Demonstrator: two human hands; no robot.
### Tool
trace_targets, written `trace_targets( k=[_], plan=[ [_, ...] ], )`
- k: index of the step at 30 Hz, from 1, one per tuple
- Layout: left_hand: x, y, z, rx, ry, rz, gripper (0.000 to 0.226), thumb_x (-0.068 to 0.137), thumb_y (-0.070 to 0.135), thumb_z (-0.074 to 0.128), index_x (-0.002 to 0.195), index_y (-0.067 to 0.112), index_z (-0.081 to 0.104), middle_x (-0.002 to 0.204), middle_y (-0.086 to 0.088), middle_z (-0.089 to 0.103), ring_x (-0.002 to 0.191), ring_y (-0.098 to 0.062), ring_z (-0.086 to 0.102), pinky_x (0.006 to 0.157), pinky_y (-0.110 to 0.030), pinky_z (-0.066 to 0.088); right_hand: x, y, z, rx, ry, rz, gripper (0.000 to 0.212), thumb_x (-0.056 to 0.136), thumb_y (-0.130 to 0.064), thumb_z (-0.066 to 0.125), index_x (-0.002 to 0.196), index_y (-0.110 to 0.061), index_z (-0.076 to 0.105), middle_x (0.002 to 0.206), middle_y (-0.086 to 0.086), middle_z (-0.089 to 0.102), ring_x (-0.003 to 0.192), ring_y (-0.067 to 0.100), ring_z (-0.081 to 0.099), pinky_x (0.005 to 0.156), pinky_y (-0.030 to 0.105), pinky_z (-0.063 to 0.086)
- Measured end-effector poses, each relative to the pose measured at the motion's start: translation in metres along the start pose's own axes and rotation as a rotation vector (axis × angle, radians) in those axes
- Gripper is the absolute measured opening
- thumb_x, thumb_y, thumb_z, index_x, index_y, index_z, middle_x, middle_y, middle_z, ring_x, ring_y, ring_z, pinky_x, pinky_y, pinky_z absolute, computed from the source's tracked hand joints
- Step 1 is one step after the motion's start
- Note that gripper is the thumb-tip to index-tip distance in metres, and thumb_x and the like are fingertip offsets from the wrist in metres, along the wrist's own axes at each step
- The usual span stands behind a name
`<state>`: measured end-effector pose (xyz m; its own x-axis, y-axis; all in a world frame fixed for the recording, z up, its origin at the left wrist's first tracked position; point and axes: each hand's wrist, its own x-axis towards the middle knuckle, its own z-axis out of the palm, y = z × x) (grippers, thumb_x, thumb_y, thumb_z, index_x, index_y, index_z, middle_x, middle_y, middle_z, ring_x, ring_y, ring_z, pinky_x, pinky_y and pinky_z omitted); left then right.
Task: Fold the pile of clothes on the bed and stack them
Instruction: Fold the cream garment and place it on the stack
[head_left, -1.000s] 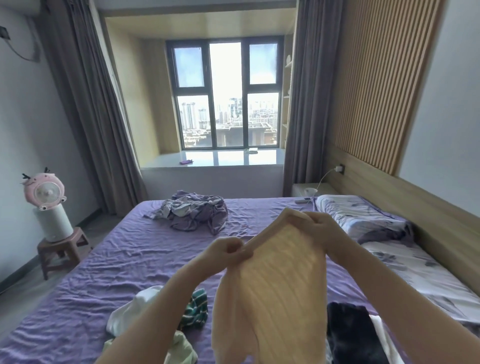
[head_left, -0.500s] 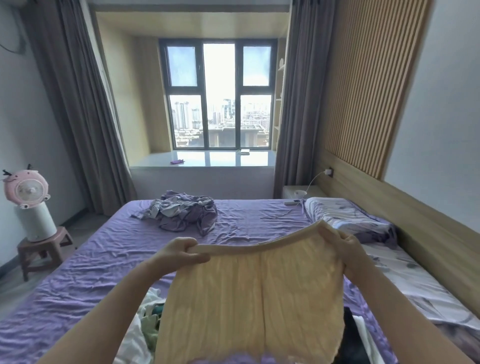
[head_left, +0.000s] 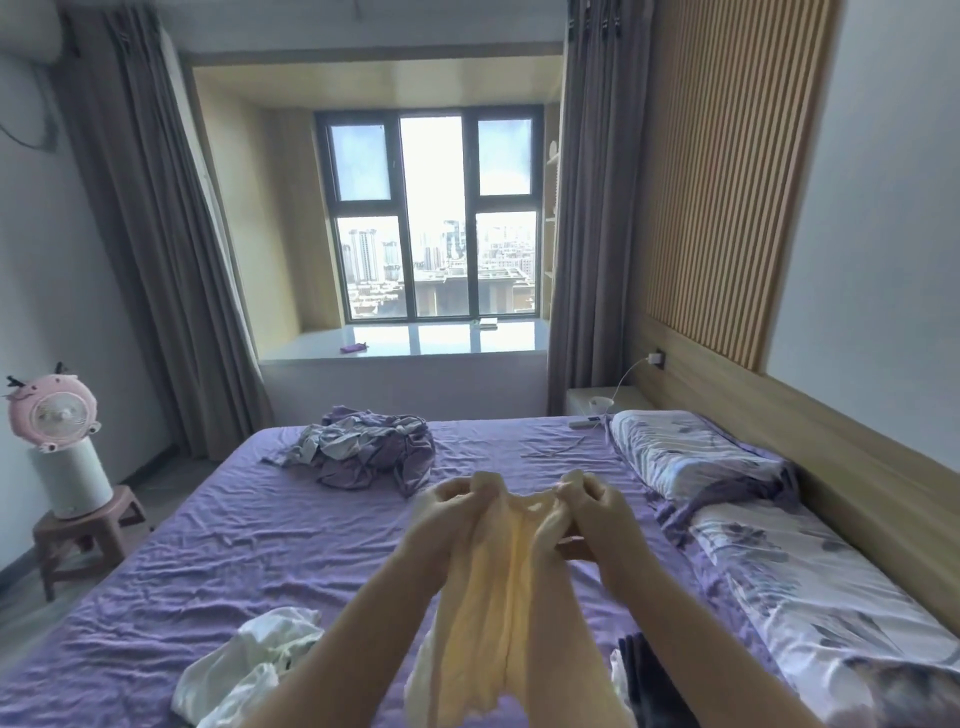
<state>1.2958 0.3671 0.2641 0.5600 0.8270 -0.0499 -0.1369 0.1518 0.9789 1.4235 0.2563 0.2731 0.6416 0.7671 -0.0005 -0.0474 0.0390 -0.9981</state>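
Note:
A pale yellow ribbed garment (head_left: 493, 613) hangs bunched in the air above the purple bed (head_left: 234, 561). My left hand (head_left: 447, 512) grips its top edge on the left and my right hand (head_left: 592, 514) grips the top edge on the right, the two hands close together. The cloth drops down between my forearms. White clothes (head_left: 254, 660) lie crumpled on the bed at the lower left. A dark garment (head_left: 654, 686) lies at the lower right, partly hidden behind my right arm.
A crumpled purple-grey heap of cloth (head_left: 363, 449) lies at the far side of the bed. Floral pillows (head_left: 691, 452) line the right side by the wooden headboard. A pink fan on a white cylinder (head_left: 57, 436) stands on a small stool at the left.
The garment was spread wide between my hands half a second ago. My hands have come together, so it now hangs bunched and narrow. The view has tilted upward.

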Motion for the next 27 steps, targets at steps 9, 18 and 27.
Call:
trace_targets(
  k=[9, 18, 27],
  plan=[
    [-0.017, 0.006, 0.023, 0.160, -0.058, 0.237, 0.022, 0.089, 0.016, 0.062, 0.072, 0.013, 0.075, 0.069, -0.005, 0.068, 0.065, -0.011, 0.059, 0.062, -0.024, 0.046, -0.025, -0.004, 0.029, -0.675, 0.049, -0.409, 0.014, 0.090, -0.028, 0.054, 0.092, -0.015, 0.056, 0.076, -0.004, 0.060, 0.074, 0.016, 0.059, 0.069, 0.027, 0.047],
    [-0.022, 0.007, 0.023, 0.225, 0.045, 0.413, 0.017, 0.090, 0.020, 0.062, 0.082, 0.027, 0.076, 0.080, 0.005, 0.074, 0.074, -0.002, 0.064, 0.070, -0.020, 0.048, -0.045, -0.011, 0.030, -0.519, -0.113, -0.407, 0.011, 0.095, -0.013, 0.042, 0.097, -0.009, 0.052, 0.079, 0.010, 0.061, 0.057, 0.019, 0.063, 0.053, 0.034, 0.056],
    [-0.017, 0.023, 0.020, 0.275, -0.062, 0.420, 0.011, 0.087, 0.011, 0.065, 0.094, 0.006, 0.072, 0.083, 0.000, 0.071, 0.074, -0.004, 0.061, 0.071, -0.020, 0.048, -0.030, 0.004, 0.023, -0.672, -0.204, -0.504, 0.055, 0.085, 0.000, 0.043, 0.137, -0.017, 0.042, 0.123, 0.005, 0.052, 0.099, 0.015, 0.057, 0.084, 0.028, 0.051]
  ],
)
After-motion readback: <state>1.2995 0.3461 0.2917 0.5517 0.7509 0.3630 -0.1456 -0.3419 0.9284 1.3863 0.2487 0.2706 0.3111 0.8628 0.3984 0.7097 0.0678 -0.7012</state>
